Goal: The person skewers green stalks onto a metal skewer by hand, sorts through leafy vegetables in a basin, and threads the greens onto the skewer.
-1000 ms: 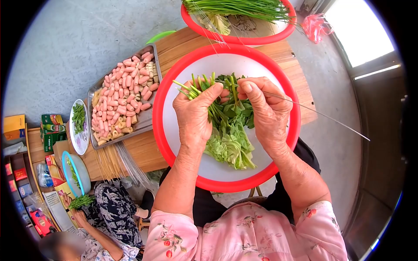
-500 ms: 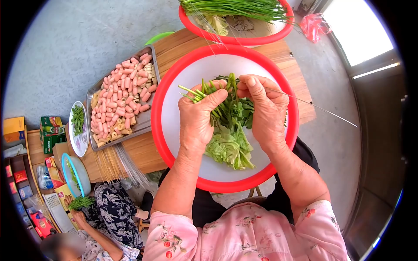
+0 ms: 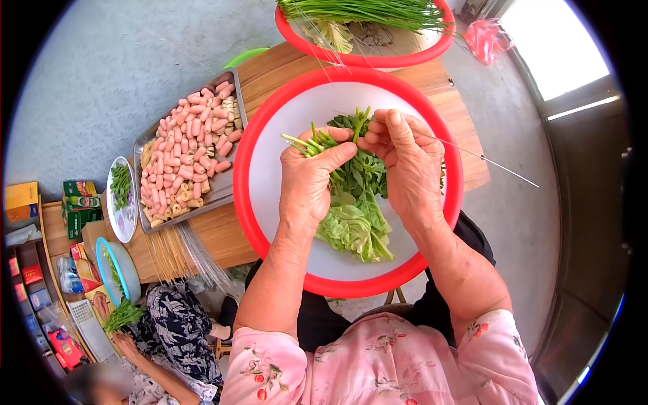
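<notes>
My left hand (image 3: 307, 179) is closed around a bunch of leafy greens (image 3: 358, 172), whose cut stems poke out past the thumb. Pinched in my right hand (image 3: 413, 165) is a thin metal skewer (image 3: 503, 167) that sticks out to the right past the basin's rim. The right fingertips meet the greens' stems near the left thumb; whether the skewer's hidden end pierces a stem I cannot tell. Both hands are over a white basin with a red rim (image 3: 246, 233). Pale green lettuce leaves (image 3: 358, 233) lie in it below the hands.
Left of the basin, a metal tray (image 3: 223, 196) holds many pink sausage pieces (image 3: 189, 142). Skewers (image 3: 202, 256) hang over the wooden table's edge (image 3: 236, 250). Another red-rimmed basin (image 3: 368, 62) with long green chives (image 3: 364, 13) stands behind. At lower left, a co-worker's hand (image 3: 125, 344) is by greens.
My right hand has shifted slightly, and the skewer's outer end has moved left and up. The bunch in my left hand has turned a little. The co-worker's hand has moved down.
</notes>
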The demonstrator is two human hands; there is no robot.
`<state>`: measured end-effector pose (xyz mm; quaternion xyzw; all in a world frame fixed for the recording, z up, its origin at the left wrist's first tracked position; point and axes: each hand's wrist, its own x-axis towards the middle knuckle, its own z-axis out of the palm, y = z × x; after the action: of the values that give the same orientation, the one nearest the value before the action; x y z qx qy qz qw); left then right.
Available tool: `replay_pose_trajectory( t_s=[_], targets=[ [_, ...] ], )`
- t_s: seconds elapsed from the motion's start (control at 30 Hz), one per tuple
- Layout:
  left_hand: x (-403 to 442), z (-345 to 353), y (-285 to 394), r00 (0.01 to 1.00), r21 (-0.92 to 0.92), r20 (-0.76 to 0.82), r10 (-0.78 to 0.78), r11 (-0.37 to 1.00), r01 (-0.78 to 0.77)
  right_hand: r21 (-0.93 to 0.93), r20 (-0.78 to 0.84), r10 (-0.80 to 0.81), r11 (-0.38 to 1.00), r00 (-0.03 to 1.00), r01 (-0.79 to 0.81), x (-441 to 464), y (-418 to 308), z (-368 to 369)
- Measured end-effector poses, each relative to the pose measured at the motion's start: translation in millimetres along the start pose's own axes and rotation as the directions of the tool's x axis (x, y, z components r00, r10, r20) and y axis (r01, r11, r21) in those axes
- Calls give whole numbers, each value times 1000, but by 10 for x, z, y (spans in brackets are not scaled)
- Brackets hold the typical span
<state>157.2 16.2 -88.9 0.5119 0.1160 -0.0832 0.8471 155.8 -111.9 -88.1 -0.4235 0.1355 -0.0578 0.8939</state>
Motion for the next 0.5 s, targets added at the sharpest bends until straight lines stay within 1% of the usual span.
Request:
replay_pose_trajectory(
  t_s=[0.13, 0.2, 0.23, 0.27, 0.33, 0.4, 0.47, 0.5],
  targets=[
    [28, -37, -4, 1000, 14, -26, 18, 1000, -17, 28, 1, 19, 999, 1000, -19, 7, -56, 9],
    [23, -42, 68, 994, -84, -111, -1, 996, -8, 33, 11, 27, 999, 1000, -27, 23, -102, -7],
    [36, -41, 96, 988, -52, -151, 17, 998, -25, 54, 30, 1, 999, 1000, -3, 47, -126, -21],
    [45, -68, 110, 988, -53, -153, 17, 998, -26, 73, 48, -25, 997, 999, 21, 72, -149, -35],
    [62, -122, 127, 985, 44, -128, 117, 993, -112, 57, 55, -21, 998, 998, 18, 122, -184, -68],
    [64, -108, 154, 983, 20, -149, 111, 994, -109, 121, 103, -4, 993, 995, -8, 176, -213, -117],
    [48, -124, 210, 982, 115, -98, 163, 982, -151, 126, 118, 14, 992, 993, -28, 238, -281, -162],
    [53, -142, 226, 984, 126, -84, 158, 981, -147, 152, 151, -22, 988, 988, -2, 266, -318, -179]
  ],
)
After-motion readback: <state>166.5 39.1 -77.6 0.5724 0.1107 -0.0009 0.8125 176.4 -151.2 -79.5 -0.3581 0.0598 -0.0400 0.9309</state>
